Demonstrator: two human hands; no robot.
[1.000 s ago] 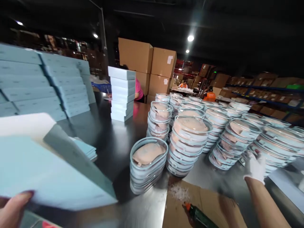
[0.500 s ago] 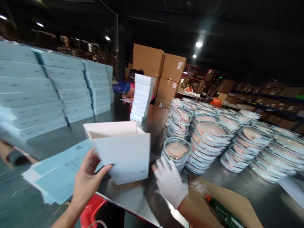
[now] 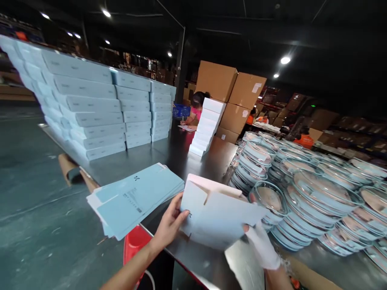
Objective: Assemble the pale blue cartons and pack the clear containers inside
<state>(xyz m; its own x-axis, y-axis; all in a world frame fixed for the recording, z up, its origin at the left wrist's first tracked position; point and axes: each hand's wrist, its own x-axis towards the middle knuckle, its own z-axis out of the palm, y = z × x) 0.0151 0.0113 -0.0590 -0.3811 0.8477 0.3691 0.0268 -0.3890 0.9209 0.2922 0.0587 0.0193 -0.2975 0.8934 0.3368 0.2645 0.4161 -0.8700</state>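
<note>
Pale-blue box (image 3: 217, 219) sits between both hands, long axis left to right, left hand (image 3: 169, 219) pinching its left end, gloved right hand (image 3: 262, 243) gripping its right.

The dark table (image 3: 167, 155) bears stacked blue boxes (image 3: 99, 119), flat cartons (image 3: 136, 197), seemingly glass containers (image 3: 302, 211).

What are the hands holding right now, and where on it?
A partly open light-blue box: the bare left hand grips it at its left end, and the gloved right hand at its right end.
</note>
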